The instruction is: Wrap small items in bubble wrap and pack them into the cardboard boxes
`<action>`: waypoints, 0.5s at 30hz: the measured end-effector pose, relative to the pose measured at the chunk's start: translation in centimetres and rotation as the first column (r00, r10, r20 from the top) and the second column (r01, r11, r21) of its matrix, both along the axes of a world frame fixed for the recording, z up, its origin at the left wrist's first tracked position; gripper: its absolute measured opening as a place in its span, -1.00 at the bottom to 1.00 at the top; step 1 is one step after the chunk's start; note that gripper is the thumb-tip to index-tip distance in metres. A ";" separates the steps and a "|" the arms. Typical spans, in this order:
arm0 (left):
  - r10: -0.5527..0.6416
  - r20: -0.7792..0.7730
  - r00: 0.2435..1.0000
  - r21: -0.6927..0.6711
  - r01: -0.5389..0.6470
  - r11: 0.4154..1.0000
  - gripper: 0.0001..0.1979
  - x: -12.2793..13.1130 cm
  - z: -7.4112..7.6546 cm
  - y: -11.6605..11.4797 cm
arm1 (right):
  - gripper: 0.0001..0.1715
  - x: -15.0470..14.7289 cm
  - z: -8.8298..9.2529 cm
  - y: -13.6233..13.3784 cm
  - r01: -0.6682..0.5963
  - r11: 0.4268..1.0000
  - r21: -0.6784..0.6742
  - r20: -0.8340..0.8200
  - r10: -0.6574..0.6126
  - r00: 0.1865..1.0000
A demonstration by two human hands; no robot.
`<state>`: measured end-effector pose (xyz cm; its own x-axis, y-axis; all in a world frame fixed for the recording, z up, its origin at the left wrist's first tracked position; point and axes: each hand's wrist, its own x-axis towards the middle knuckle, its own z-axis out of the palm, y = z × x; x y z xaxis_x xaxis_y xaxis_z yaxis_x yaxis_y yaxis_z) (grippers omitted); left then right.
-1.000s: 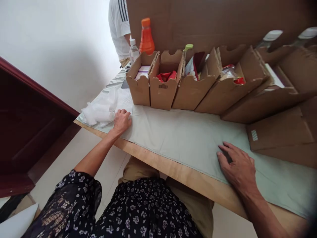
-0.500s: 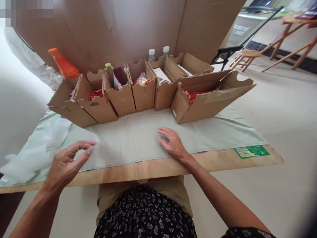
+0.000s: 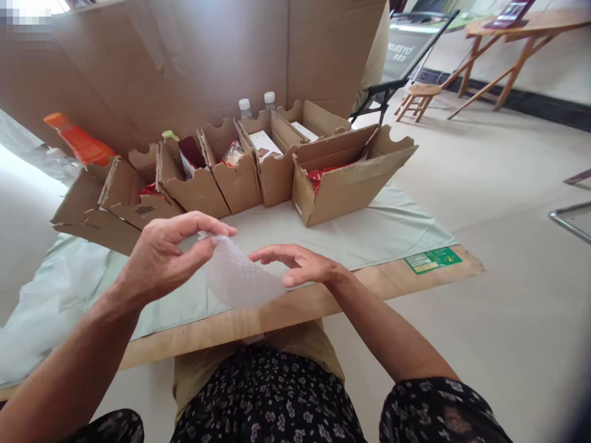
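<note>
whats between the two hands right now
In the head view a thin see-through bubble-textured bag spans the gap: the left hand pinches its top edge, and the right hand touches its other side.

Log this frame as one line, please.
left hand: pinches clear bag | right hand: open, beside bag | cardboard boxes behind

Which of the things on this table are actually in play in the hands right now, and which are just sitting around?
In play:
- clear bubble-wrap bag, pinched by the left hand
- right hand, open, at the bag's far edge

Just sitting around:
- row of cardboard boxes holding packets
- orange bottle
- pile of clear bags on the table's left
- green sticker
</note>
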<state>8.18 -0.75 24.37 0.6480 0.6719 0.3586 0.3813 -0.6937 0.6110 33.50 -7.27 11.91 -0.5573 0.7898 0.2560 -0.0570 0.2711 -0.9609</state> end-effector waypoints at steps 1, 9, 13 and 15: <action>0.021 0.014 1.000 0.022 -0.021 1.000 -0.87 0.0 -0.1 0.2 | -0.19 -0.1 -0.6 -0.2 -0.020 0.999 -0.042 -0.083 0.017 0.996; 0.163 0.082 0.983 0.095 -0.171 0.981 -0.85 -1.4 -0.7 -0.4 | -0.68 -1.6 -1.8 -2.6 0.505 0.863 0.030 0.079 -0.505 0.859; 0.081 0.090 0.993 0.339 -0.107 0.935 -0.91 -2.4 -1.8 -0.5 | -0.74 -0.2 -0.7 -0.9 0.733 0.482 0.480 0.051 -0.850 0.525; 0.056 0.062 0.996 0.436 -0.078 0.897 -0.90 -2.8 -4.0 -0.1 | -0.67 0.5 -0.9 0.2 0.680 0.379 0.627 0.087 -0.902 0.423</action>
<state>5.36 -0.85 20.34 0.5823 0.4817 0.6550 0.4151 -0.8688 0.2699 34.02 -7.09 11.03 0.1485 0.7499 0.6447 0.7358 0.3518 -0.5787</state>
